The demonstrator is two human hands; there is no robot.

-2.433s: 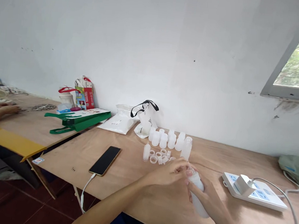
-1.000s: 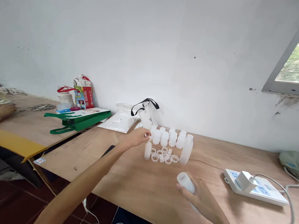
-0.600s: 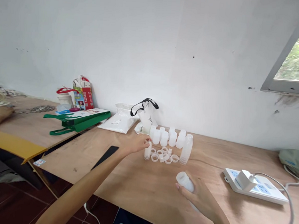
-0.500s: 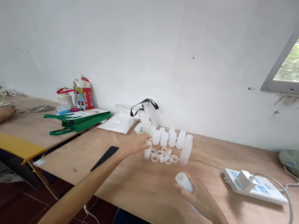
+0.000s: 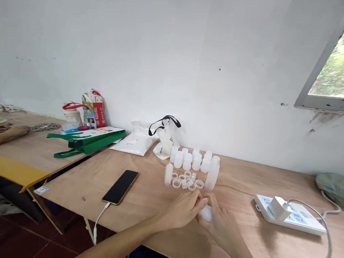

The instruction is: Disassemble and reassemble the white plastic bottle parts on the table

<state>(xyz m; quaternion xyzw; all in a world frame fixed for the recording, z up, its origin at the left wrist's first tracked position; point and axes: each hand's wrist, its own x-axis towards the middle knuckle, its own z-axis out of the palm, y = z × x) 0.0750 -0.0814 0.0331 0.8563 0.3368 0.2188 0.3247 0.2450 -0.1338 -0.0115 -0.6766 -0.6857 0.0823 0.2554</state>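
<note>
Brown worktop point(image 5: 151, 187) carries one phone point(image 5: 120, 186). Right of the phone, one right hand point(image 5: 221, 222) wraps its grip around one white bottle point(image 5: 206, 214); one left hand point(image 5: 182, 208) touches, grip unclear. Behind stand eight small bottles point(image 5: 187, 162).

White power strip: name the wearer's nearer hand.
Right. The right hand is left of the power strip in the picture; the left hand is farther left, beside the right hand.

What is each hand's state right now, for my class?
Right hand: closed, holding a rounded, white plastic bottle.
Left hand: curled against that bottle; whether it grips cannot be told.
</note>
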